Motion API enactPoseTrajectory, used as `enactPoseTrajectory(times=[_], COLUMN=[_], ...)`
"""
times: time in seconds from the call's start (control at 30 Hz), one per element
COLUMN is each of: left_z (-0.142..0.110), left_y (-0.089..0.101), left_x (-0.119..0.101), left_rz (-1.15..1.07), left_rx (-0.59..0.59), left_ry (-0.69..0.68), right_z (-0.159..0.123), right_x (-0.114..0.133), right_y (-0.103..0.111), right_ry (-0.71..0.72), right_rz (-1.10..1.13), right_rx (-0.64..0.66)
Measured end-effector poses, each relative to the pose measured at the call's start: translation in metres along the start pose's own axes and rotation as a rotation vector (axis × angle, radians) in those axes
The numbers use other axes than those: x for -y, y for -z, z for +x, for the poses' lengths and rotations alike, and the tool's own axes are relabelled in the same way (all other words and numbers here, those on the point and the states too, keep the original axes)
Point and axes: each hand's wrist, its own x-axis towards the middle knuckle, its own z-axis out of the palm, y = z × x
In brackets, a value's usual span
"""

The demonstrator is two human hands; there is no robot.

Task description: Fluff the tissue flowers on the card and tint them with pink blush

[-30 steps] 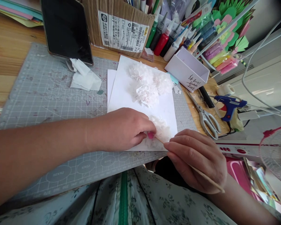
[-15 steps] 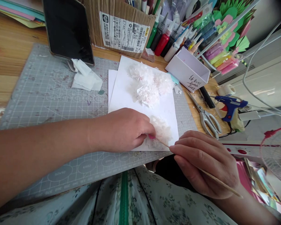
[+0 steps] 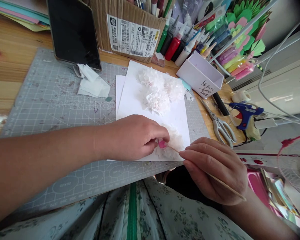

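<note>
A thin wooden stick lies in my right hand, pinched between thumb and fingers. Its far tip reaches the near white ruffled flower, which looks like thin paper. My left hand bends its fingers over the left side of that flower and seems to hold it; the fingertips are partly hidden. Between thumb and forefinger shows a small pink piece of a kind I cannot make out. Farther up the white sheet sit several more white ruffled flowers, close together.
Under the sheet is a grey cutting mat. A phone leans at the back left, near a torn tissue. At the back stand a cardboard box and paint bottles. Scissors and a blue glue gun lie right.
My right hand has shifted slightly left and up with the stick. The forefinger of my left hand has lifted and moved a little right, so more of the pink piece shows.
</note>
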Motion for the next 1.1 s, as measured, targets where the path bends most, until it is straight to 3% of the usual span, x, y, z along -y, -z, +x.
enactPoseTrajectory(times=[0.37,0.57,1.1], left_z=[0.0009,0.0003,0.0028], left_y=[-0.0005,-0.0009,-0.0052], left_x=[-0.0023,-0.0011,-0.0003], left_rz=[0.057,0.067,0.081], left_rx=[0.056,0.049,0.037], left_ry=[0.021,-0.004,0.039], right_z=[-0.006,-0.0052,-0.0036], right_x=[-0.006,-0.005,-0.0035], right_y=[0.002,0.0042,0.0001], right_ry=[-0.115,-0.09,-0.06], right_rz=[0.181,0.224,0.269], right_rx=[-0.035,-0.076,0.077])
